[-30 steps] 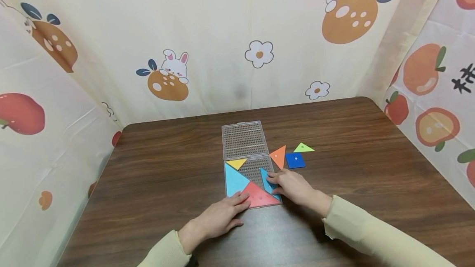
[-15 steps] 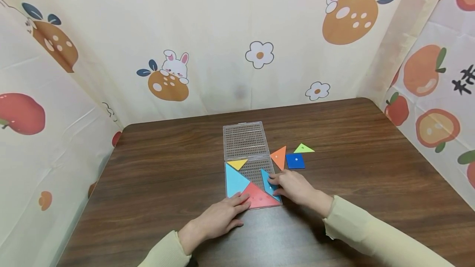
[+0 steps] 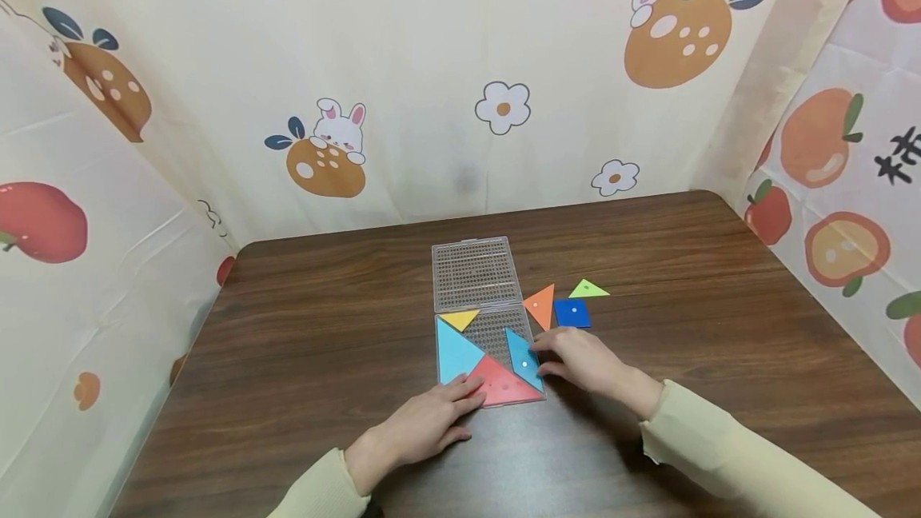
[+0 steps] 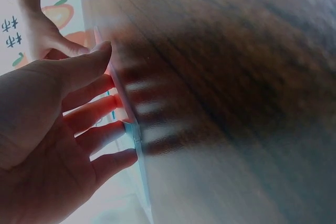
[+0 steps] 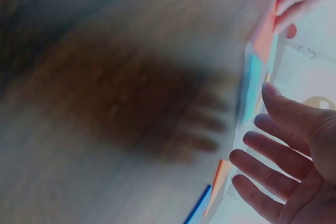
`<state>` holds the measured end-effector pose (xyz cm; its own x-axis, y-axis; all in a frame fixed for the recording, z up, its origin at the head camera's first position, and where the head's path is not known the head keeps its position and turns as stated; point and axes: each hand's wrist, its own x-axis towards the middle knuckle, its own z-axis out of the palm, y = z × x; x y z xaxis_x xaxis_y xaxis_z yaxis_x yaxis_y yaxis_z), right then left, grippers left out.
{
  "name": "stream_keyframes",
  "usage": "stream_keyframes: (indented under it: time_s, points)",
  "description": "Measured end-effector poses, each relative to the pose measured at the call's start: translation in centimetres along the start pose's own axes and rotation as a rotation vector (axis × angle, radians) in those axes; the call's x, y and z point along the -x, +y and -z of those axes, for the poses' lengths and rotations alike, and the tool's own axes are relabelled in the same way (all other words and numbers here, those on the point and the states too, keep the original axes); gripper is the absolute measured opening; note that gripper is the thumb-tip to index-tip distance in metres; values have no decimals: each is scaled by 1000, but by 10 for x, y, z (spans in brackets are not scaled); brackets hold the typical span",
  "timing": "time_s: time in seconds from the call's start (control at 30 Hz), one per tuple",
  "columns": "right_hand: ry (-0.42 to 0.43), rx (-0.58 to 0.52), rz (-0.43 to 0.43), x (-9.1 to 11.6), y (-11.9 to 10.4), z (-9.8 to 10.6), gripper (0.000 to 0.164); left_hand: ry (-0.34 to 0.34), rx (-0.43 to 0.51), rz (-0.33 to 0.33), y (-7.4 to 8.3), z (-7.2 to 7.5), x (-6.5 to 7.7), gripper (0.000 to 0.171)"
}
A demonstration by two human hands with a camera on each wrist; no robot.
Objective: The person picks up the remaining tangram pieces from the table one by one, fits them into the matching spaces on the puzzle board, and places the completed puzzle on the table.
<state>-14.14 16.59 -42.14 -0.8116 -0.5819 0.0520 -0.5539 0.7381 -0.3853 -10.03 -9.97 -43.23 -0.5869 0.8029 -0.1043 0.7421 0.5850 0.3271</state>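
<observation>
My left hand (image 3: 424, 426) rests its outstretched fingers on the large red triangle (image 3: 512, 387) at the front of a clear plastic tangram case (image 3: 489, 336). The left wrist view shows those fingers (image 4: 94, 114) spread at the case's edge. At the case's right side is my right hand (image 3: 586, 362), its fingertips beside a blue parallelogram (image 3: 523, 354) that lies along that side. In the right wrist view the fingers (image 5: 268, 150) are loosely extended and hold nothing. A large light blue triangle (image 3: 455, 354) and a small yellow triangle (image 3: 460, 318) also lie in the case.
The case's hinged lid (image 3: 475, 272) lies flat behind its tray. Right of the case are an orange triangle (image 3: 543, 308), a dark blue square (image 3: 573, 313) and a light green triangle (image 3: 586, 289) on the brown wooden table (image 3: 324, 326). A patterned curtain (image 3: 417, 62) closes off the back.
My right hand has drawn back slightly to the right, from over the blue parallelogram to beside it, letting go of it. The left hand has stayed in place.
</observation>
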Motion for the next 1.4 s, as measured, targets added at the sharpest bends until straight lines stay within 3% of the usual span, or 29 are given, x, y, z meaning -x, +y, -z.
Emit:
stream_keyframes:
  time_s: [0.47, 1.03, 1.4]
  points:
    - [64, 43, -44, -2, 21, 11, 26, 21, -9, -15, 0, 0, 0, 48]
    - [25, 58, -217, -9, 52, 25, 43, 29, -13, -23, 1, 0, 1, 48]
    - [21, 20, -230, -13, 68, 28, 44, 51, -29, -31, 0, -2, 0, 49]
